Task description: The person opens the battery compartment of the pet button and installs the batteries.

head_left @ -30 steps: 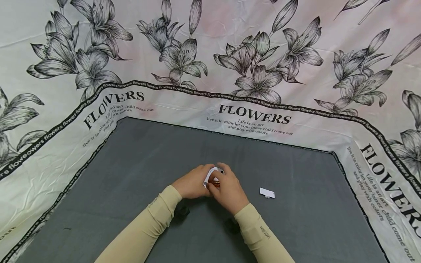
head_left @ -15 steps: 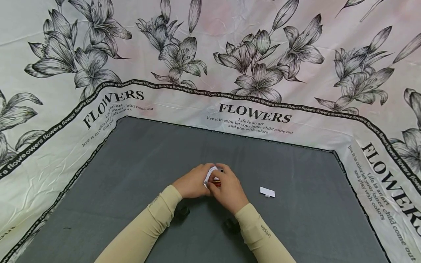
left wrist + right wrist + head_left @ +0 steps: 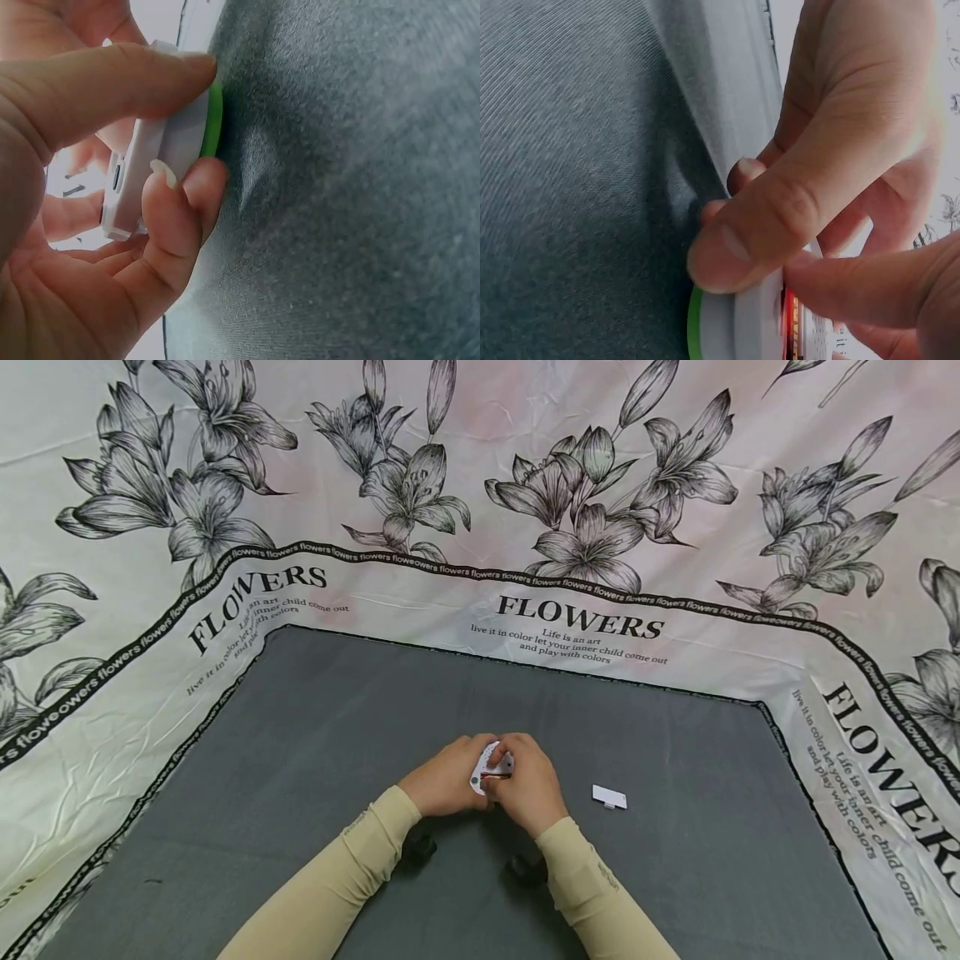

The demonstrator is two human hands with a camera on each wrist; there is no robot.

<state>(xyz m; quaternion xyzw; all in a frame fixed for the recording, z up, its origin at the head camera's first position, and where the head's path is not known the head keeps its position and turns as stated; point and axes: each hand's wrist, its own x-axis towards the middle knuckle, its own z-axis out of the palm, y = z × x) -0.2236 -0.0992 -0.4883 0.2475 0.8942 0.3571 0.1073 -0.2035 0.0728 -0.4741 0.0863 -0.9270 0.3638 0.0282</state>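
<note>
A thick white round device (image 3: 477, 777) is held up close over the cloth, its green rim (image 3: 214, 120) towards the table and its back towards the wall. My left hand (image 3: 448, 781) grips its sides, thumb (image 3: 112, 79) above and fingers below in the left wrist view. A red and black battery (image 3: 790, 322) lies in the device's back. My right hand (image 3: 531, 785) bends over that back, with thumb and forefinger pinching at the battery; the thumb (image 3: 862, 291) reaches its edge in the right wrist view. The fingers hide part of the compartment.
A small white battery cover (image 3: 609, 797) with a tab lies on the grey cloth (image 3: 675, 877) to the right. Dark objects (image 3: 527, 870) sit beneath the wrists. A white curtain-like sheet (image 3: 480, 510) with flower prints rises behind and along the sides.
The right hand's fingers have shifted slightly over the device's back, so more of its white face shows. The device has tilted a little; the cover lies where it was.
</note>
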